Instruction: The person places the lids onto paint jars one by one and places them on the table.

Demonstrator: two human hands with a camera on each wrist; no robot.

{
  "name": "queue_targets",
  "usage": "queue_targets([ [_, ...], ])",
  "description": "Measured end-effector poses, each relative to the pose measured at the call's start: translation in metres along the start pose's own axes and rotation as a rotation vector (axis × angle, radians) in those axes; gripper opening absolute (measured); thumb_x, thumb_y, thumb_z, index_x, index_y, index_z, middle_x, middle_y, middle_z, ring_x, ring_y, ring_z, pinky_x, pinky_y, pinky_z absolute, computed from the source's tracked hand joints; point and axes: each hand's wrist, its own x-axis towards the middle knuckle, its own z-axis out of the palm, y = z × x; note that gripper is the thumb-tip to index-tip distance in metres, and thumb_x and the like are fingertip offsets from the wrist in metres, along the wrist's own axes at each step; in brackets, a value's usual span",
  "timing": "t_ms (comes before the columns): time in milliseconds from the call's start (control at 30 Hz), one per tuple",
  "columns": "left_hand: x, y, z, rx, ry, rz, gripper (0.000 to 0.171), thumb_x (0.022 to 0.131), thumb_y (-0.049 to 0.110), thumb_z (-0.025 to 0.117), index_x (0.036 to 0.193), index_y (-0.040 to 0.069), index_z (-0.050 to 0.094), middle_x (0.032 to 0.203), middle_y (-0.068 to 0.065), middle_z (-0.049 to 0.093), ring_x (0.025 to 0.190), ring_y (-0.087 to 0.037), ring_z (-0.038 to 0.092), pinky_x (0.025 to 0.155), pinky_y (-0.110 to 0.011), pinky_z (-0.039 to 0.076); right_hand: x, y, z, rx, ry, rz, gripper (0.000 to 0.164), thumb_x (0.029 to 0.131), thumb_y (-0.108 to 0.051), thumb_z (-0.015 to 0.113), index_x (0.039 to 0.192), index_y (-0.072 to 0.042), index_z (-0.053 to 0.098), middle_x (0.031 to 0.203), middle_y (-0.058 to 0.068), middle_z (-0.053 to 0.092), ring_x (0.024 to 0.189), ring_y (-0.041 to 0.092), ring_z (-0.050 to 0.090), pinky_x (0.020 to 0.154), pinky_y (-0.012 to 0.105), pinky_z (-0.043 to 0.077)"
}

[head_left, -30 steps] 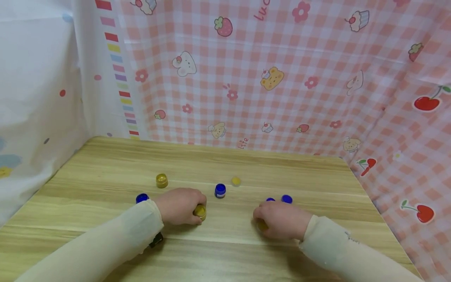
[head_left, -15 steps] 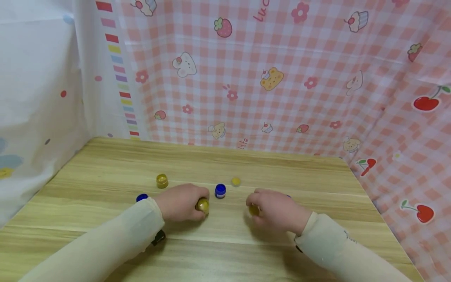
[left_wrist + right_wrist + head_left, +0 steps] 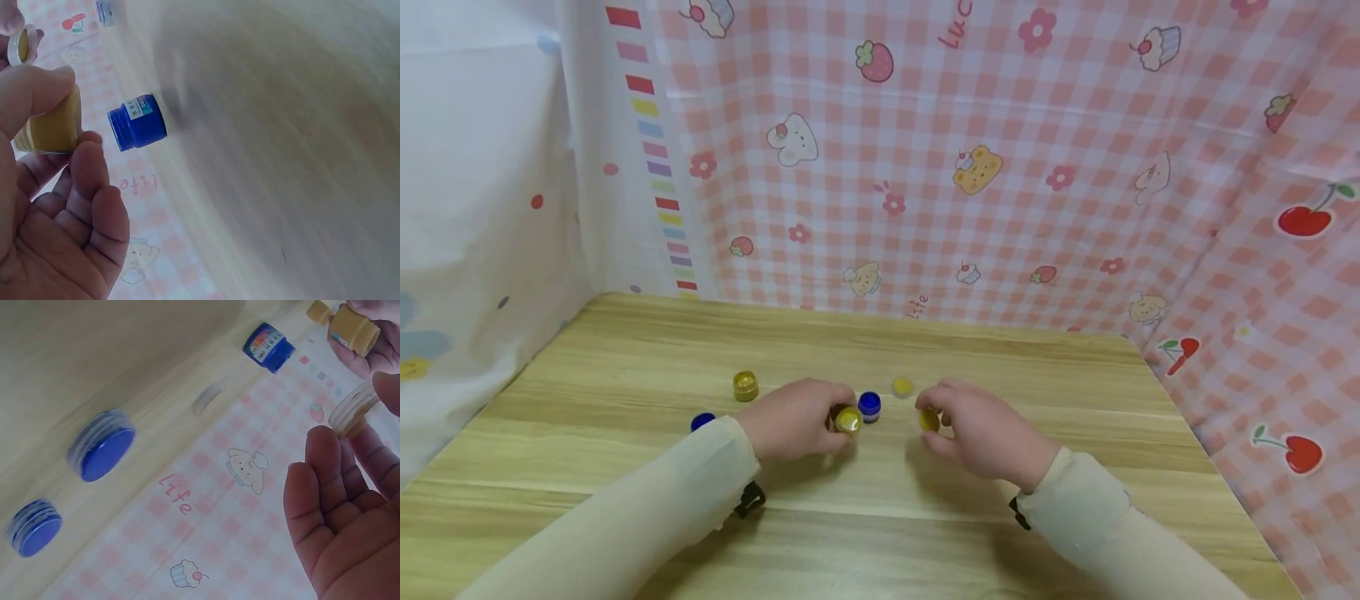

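Note:
My left hand [image 3: 793, 419] grips a small open paint jar [image 3: 849, 421] of mustard-yellow paint between thumb and fingers, its mouth tilted toward the head camera. In the left wrist view the thumb lies along the side of this jar [image 3: 56, 128]. Across from it, my right hand [image 3: 988, 433] pinches a clear round lid [image 3: 929, 419] with yellow paint inside. The right wrist view shows that lid [image 3: 350, 412] held edgewise between thumb and fingers. An uncapped blue paint jar [image 3: 869, 407] stands upright just beyond the held jar, between the two hands.
Another yellow jar [image 3: 746, 386] stands at the back left, with a blue jar [image 3: 702, 422] partly behind the left sleeve. One yellow-stained lid [image 3: 902, 387] lies beyond the hands. Two blue lids [image 3: 107, 455] lie on the table, hidden from the head view. Patterned cloth [image 3: 910, 208] walls the back.
Both hands have moved closer together and farther from the body. The left brings the yellow jar beside the blue one; the right has raised the yellow lid and turned it toward the jar.

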Motion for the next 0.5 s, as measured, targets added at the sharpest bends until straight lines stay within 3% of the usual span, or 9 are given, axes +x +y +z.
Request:
queue_targets([
  [500,0.014,0.006,0.004,-0.027,0.110,0.067,0.013,0.093,0.027,0.080,0.098,0.020,0.071,0.087,0.010,0.067,0.075,-0.010,0.058,0.073,-0.031,0.051,0.010,-0.008,-0.002,0.073,0.103,-0.046,0.022,0.095,-0.013,0.077,0.116,-0.009,0.069,0.102,0.000,0.066,0.089,0.016,0.067,0.078,0.028,0.057],
])
